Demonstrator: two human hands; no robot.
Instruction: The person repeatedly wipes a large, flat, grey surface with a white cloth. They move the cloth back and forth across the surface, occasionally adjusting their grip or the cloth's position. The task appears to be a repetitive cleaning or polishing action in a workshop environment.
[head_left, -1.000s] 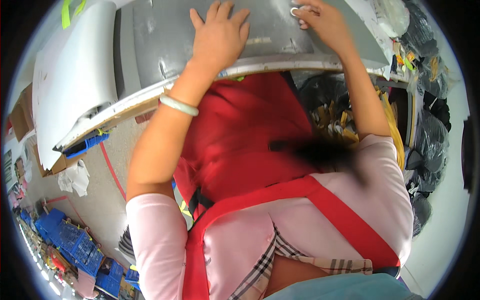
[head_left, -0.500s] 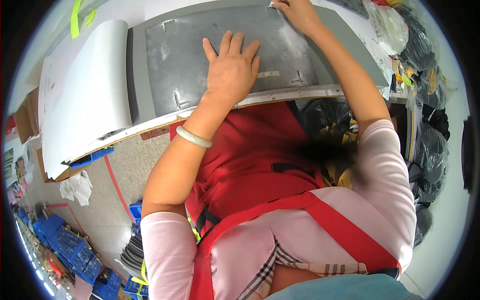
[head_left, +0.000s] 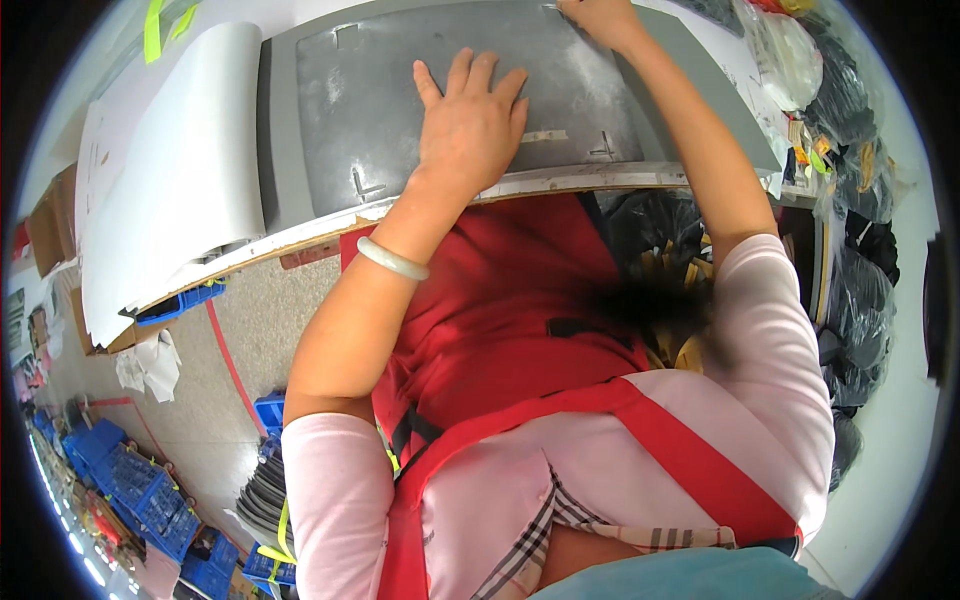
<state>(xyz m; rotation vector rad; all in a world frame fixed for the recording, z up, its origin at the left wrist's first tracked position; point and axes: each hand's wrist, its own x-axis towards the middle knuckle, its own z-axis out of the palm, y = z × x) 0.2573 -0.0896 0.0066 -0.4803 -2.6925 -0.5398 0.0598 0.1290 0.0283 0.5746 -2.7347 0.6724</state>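
Observation:
My left hand (head_left: pixel 468 130) lies flat, fingers spread, on a dark grey rectangular sheet (head_left: pixel 385 110) with whitish smudges. L-shaped marks or cut-outs sit near its two front corners, and a small rectangular one near its far left corner. At the sheet's far right edge, my right hand (head_left: pixel 606 24) has its fingers closed together. Its fingertips reach the top rim of the picture, and what they pinch cannot be made out. Beneath the dark sheet spreads a larger plain grey sheet (head_left: pixel 690 110) on the table.
White paper (head_left: pixel 190 140), curled along one side, covers the table's left part. Black and clear plastic bags (head_left: pixel 845 110) crowd the right side. Blue crates (head_left: pixel 135 480) stand on the floor at lower left, near crumpled white paper (head_left: pixel 152 365). The table's front edge (head_left: pixel 340 222) runs before me.
The table and sheets appear slightly higher in the picture. My right hand has moved a little toward the top rim; the small white thing seen at its fingertips no longer shows. My left hand stays flat.

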